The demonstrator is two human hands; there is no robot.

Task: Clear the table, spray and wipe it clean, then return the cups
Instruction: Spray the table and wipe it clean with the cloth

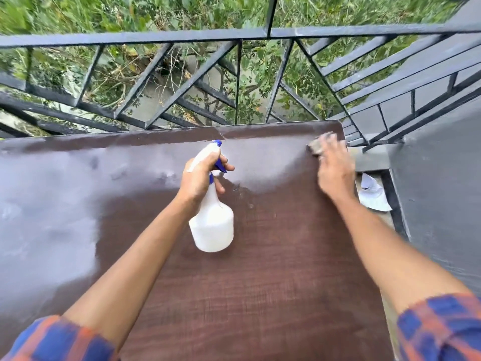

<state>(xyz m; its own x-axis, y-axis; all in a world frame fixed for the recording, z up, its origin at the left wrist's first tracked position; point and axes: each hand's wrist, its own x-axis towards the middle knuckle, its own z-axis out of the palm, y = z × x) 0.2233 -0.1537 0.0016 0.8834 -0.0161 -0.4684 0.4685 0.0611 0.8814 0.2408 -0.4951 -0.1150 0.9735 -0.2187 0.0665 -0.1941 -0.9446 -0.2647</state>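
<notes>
**Operator:** What's the biggest thing here?

**Helper:** The counter (pixel 260 282). It's a big brown board, hard and flat, so I don't think it will bend when you push on it. The far part looks pale and shiny. That may be spray, so I'd guess it's slippery there. No cups are on it, and I can't see them anywhere.

**Operator:** And the spray bottle (pixel 212 225)?

**Helper:** Your left hand (pixel 203 175) holds it up over the middle of the counter. Your fingers (pixel 229 168) are curled round the thin neck, with one by the blue trigger (pixel 221 166). That's the best place to hold it. The fat white belly is smooth plastic and could slip. I think it's light, but I can't tell how full it is.

**Operator:** The cloth (pixel 316 148)?

**Helper:** It's small and grey, at the far right corner of the counter. Your right hand (pixel 334 165) lies on top, with the fingers flat and spread, pressing it down. It's blurry there, so I can't say more. It looks soft, so push with your whole flat hand.

**Operator:** What's around me?

**Helper:** A dark metal railing (pixel 130 37) runs just behind the counter, with green bushes beyond it. A grey wall (pixel 442 204) is on your right. A scrap of white paper (pixel 373 194) lies down in the gap between the wall and the counter. Mind that corner. Push too far and the cloth could drop off the edge.
</notes>
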